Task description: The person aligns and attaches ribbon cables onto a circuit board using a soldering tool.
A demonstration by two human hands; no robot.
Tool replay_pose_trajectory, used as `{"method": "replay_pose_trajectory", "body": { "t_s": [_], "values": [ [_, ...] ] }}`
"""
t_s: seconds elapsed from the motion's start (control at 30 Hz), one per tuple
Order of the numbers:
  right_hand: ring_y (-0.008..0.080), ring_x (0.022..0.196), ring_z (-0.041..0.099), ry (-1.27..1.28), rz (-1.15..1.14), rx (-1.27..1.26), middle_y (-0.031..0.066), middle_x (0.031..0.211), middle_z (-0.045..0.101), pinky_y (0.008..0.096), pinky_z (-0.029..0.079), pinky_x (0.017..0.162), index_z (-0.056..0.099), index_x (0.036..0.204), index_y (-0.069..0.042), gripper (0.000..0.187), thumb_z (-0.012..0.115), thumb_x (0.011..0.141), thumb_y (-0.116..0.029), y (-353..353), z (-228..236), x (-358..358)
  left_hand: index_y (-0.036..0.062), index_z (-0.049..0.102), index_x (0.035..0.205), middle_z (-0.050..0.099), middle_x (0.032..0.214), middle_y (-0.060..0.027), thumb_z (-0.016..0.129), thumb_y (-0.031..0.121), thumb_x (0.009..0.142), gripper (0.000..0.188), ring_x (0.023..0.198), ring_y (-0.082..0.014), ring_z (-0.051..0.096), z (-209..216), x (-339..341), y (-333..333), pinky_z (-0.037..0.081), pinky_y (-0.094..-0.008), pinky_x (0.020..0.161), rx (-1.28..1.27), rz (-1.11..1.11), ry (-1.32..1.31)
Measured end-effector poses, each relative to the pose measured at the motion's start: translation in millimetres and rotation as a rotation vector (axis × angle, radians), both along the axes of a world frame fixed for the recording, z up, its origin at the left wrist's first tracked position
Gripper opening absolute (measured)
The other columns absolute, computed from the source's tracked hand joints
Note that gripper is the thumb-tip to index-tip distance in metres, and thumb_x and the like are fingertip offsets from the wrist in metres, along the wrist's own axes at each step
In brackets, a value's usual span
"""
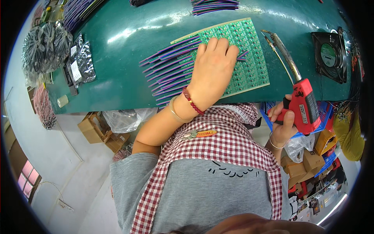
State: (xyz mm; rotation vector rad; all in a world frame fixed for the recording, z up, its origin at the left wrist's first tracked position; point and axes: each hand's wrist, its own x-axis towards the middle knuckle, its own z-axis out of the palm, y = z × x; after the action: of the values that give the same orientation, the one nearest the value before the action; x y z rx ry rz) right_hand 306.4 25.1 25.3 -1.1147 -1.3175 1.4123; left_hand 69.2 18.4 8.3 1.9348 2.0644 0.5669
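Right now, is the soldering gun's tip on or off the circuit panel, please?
Off: the tip shows right of the panel, green table visible between.

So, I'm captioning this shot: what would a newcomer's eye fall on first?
Probably the red soldering gun in the fingers of the right hand, at the right. Then the green circuit-board panel near the centre, with purple-and-blue wires jutting past its left side and the left hand over it.

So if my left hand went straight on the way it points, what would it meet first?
Probably the green board, whose far part lies just ahead of your left hand; the height between them is unclear from this view.
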Motion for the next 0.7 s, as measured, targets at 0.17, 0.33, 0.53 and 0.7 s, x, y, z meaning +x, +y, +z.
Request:
{"method": "replay_pose_trajectory", "body": {
  "t_s": [0.17, 0.33, 0.53, 0.7],
  "values": [
    [0.0109, 0.047, 0.046, -0.013, -0.038, -0.032, 0.0057, 0.064, 0.051, 0.026, 0.041, 0.047, 0.049, 0.124, 0.006, 0.051, 0.056, 0.098, -0.037, -3.4, -6.1, -7.0, 0.0059, 0.057, 0.093, 0.057, 0.094, -0.0109, 0.067, 0.004, 0.082, 0.015, 0.091, -0.0307, 0.055, -11.0, -11.0, -6.6, 0.044, -0.042, 0.08, 0.104, -0.01, -0.193],
    [0.0112, 0.047, 0.046, 0.047, 0.061, -0.043, 0.0061, 0.062, 0.051, 0.0264, 0.042, 0.047, 0.048, 0.124, 0.007, 0.054, 0.057, 0.097, -0.04, -0.3, -1.2, -6.7, 0.0005, 0.06, 0.097, 0.061, 0.089, -0.0131, 0.061, -0.004, 0.088, 0.01, 0.075, -0.0296, 0.063, 1.6, -41.4, -23.4, 0.05, -0.0359, 0.066, 0.288, 0.14, -0.268],
    [0.0119, 0.048, 0.048, -0.002, 0.209, -0.198, 0.0069, 0.061, 0.051, 0.0272, 0.046, 0.05, 0.048, 0.123, 0.008, 0.058, 0.062, 0.095, -0.04, -7.9, -5.3, -10.5, 0.0041, 0.068, 0.091, 0.058, 0.085, -0.0078, 0.072, 0.001, 0.081, 0.011, 0.069, -0.0233, 0.06, -2.0, -62.6, -33.1, 0.05, -0.0341, 0.061, 0.213, 0.069, -0.136],
    [0.012, 0.051, 0.048, -0.035, 0.277, -0.214, 0.0067, 0.064, 0.054, 0.0263, 0.04, 0.049, 0.052, 0.125, 0.006, 0.051, 0.063, 0.096, -0.034, -19.3, -12.5, -10.6, 0.0058, 0.069, 0.093, 0.056, 0.084, -0.0073, 0.074, 0.001, 0.078, 0.016, 0.07, -0.0227, 0.06, -7.7, -61.0, -30.8, 0.051, -0.0342, 0.061, 0.176, 0.025, -0.071]
  ]
}}
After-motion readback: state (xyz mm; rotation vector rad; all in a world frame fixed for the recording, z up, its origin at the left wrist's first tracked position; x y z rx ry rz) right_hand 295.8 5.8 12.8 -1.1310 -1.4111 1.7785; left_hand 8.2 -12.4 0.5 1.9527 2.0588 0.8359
